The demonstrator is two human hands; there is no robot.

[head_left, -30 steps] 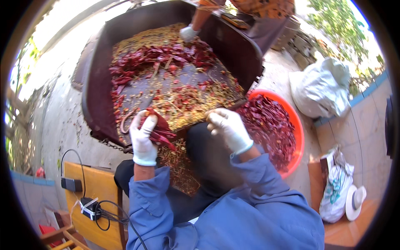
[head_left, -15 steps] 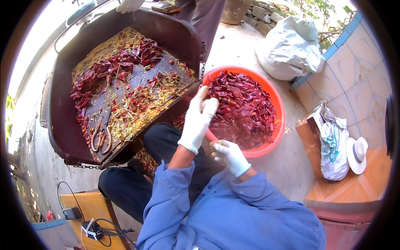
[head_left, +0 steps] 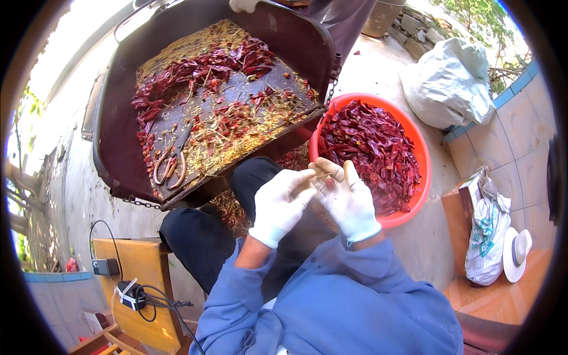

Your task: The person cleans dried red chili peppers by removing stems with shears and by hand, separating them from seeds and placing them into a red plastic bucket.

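My two hands, in white gloves with dirty fingertips, meet in front of the orange-red basin [head_left: 423,195]. The left hand [head_left: 281,204] is closed in a pinch, thumb and forefinger beside the right palm; what they hold is too small to make out. Palm up, the right hand [head_left: 352,198] has its fingers apart. A small red chili piece [head_left: 329,182] with a thin stem lies at its fingers. Dried red chilies [head_left: 373,151] fill much of the basin. To the left stands a dark metal bin [head_left: 115,118] with chili pieces, stems and yellow seeds [head_left: 254,136].
Shears [head_left: 171,168] with copper-coloured handles lie in the bin. A chain [head_left: 332,86] hangs at its corner. Another person's gloved hand [head_left: 244,5] rests on the far rim. A white sack [head_left: 449,83] and a hat [head_left: 516,254] are at right. Cables and a black adapter [head_left: 131,295] lie on a wooden seat.
The view has shifted, so the bin and basin sit farther right. My left hand has come down from the basin's rim to meet the right, which has turned palm up with spread fingers.
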